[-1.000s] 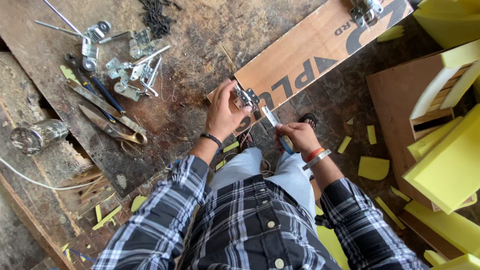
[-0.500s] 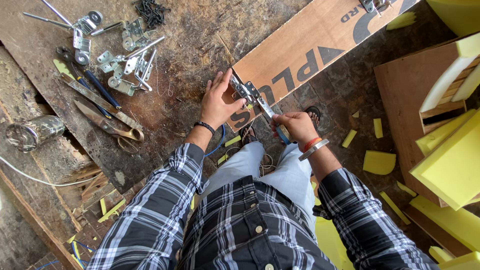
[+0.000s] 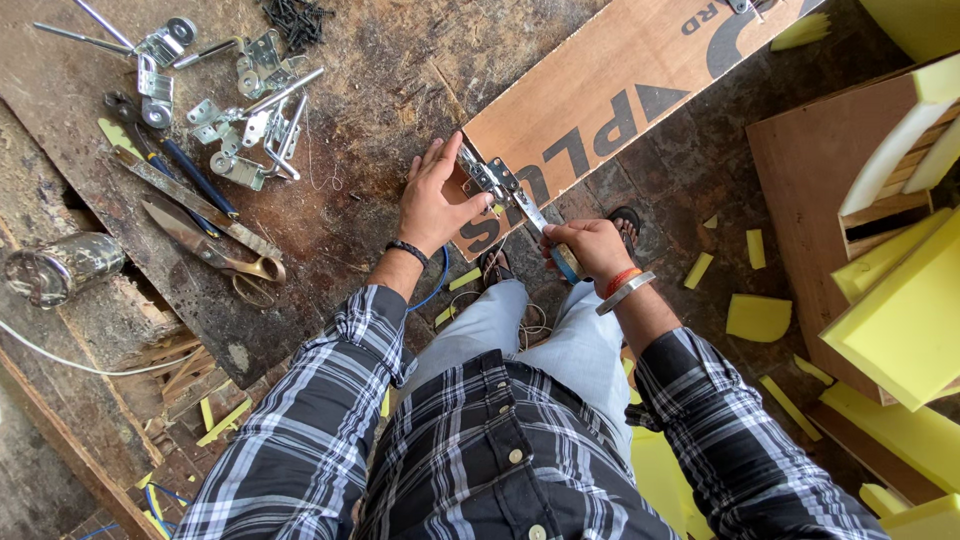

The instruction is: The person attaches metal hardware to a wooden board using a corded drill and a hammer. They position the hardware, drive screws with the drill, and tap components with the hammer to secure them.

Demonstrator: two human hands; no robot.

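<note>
Both hands work at the near end of a long brown board [image 3: 640, 90] that lies slantwise across the work surface [image 3: 400, 60] and out over the floor. The left hand [image 3: 435, 200] lies flat and spread, fingers open, pressing on the board's corner just beside a metal hinge [image 3: 490, 178] that sits on the board's edge. The right hand [image 3: 590, 250] is clenched around the blue handle of a screwdriver [image 3: 545, 230], whose shaft slants up to the hinge, the tip touching it. A dark band circles the left wrist; an orange band and a metal bangle [image 3: 625, 292] circle the right. Below the hands, the person's sandalled feet stand on the dark floor, with a blue wire [image 3: 438, 280] curling near the left forearm. To the left on the rough surface lie large scissors [image 3: 215, 250] with brass-coloured handles, a blue-handled tool [image 3: 195, 178] and a flat metal file beside it, all well apart from the hands. Farther up sits a scatter of loose hinges [image 3: 245, 135] and metal fittings, and a heap of black screws [image 3: 300, 15] at the top edge. A shiny metal can [image 3: 60, 268] lies at the far left. To the right, yellow foam offcuts [image 3: 757, 318] litter the floor, and big yellow foam blocks [image 3: 900, 320] lean on a wooden frame [image 3: 810, 190].
</note>
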